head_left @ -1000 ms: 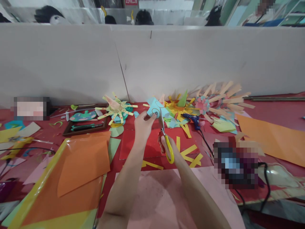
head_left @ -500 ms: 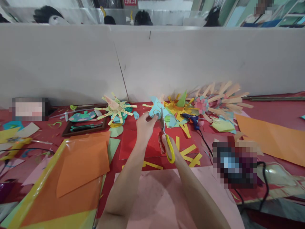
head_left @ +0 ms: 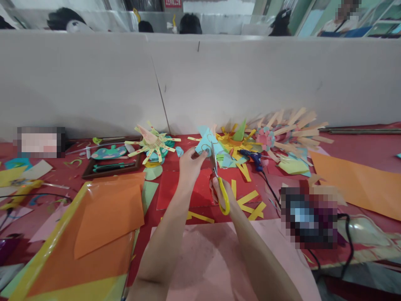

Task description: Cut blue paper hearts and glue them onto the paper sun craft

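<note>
A piece of light blue paper (head_left: 206,140) with curled lines drawn on it is pinched in my left hand (head_left: 191,164). My right hand (head_left: 221,190) grips yellow-handled scissors (head_left: 224,196), whose blades point up and away from me against the right part of the blue paper. Whether the blades are parted is hard to make out. Below both hands lies a red board (head_left: 178,192), with yellow paper strips (head_left: 247,198) scattered on its right side. A blue glue gun (head_left: 254,159) rests just right of the scissors.
Paper flowers stand along the white partition (head_left: 238,79): a yellow-green one (head_left: 152,142), a yellow one (head_left: 238,140) and a peach one (head_left: 291,129). Orange paper (head_left: 109,213) lies left; another orange sheet (head_left: 360,179) lies right. A yellow glue gun (head_left: 23,192) sits far left.
The view has shifted very slightly. Both hands, the blue paper and the scissors keep nearly the same places.
</note>
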The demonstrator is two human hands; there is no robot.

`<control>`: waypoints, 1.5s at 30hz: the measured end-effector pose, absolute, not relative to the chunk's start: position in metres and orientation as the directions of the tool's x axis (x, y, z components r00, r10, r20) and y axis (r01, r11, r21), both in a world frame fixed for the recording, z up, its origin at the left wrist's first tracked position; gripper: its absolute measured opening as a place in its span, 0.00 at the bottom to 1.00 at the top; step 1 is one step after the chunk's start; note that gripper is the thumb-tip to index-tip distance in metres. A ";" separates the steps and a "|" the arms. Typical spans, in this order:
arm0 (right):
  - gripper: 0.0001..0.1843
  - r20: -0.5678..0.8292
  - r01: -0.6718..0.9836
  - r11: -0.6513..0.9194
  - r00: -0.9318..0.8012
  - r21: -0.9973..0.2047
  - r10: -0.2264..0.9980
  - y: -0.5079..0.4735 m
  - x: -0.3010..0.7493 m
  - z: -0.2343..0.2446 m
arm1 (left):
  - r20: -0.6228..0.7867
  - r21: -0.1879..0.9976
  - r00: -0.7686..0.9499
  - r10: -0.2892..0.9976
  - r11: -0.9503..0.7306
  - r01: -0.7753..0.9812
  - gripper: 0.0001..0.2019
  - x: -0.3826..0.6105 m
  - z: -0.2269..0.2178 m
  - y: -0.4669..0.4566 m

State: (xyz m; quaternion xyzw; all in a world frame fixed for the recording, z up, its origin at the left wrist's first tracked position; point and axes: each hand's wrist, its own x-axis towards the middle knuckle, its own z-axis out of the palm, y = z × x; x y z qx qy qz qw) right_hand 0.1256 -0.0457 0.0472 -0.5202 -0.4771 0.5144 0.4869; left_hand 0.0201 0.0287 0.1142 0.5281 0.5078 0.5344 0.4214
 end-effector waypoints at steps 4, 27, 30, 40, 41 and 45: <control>0.27 -0.070 0.012 -0.071 0.023 -0.997 0.997 -0.045 0.127 0.042 | 0.132 0.991 -0.092 0.987 -0.129 0.043 0.07 0.021 0.115 0.029; 0.27 -0.099 0.066 -0.099 0.012 -0.993 0.995 -0.044 0.130 0.034 | 0.230 0.969 -0.109 0.967 -0.217 0.120 0.07 0.015 0.114 0.031; 0.28 -0.094 0.076 -0.094 0.010 -0.993 0.996 -0.043 0.131 0.034 | 0.242 0.964 -0.106 0.965 -0.226 0.141 0.08 0.014 0.115 0.031; 0.28 -0.053 0.014 -0.052 -0.009 -0.999 0.999 -0.043 0.128 0.043 | 0.265 0.947 -0.044 0.963 -0.251 0.199 0.08 0.015 0.121 0.027; 0.28 -0.052 0.004 -0.052 -0.003 -0.999 0.999 -0.043 0.127 0.043 | 0.259 0.949 -0.034 0.965 -0.248 0.193 0.08 0.016 0.121 0.026; 0.29 -0.077 -0.030 -0.076 0.013 -0.997 0.997 -0.043 0.126 0.048 | 0.235 0.956 -0.021 0.972 -0.227 0.185 0.08 0.019 0.120 0.025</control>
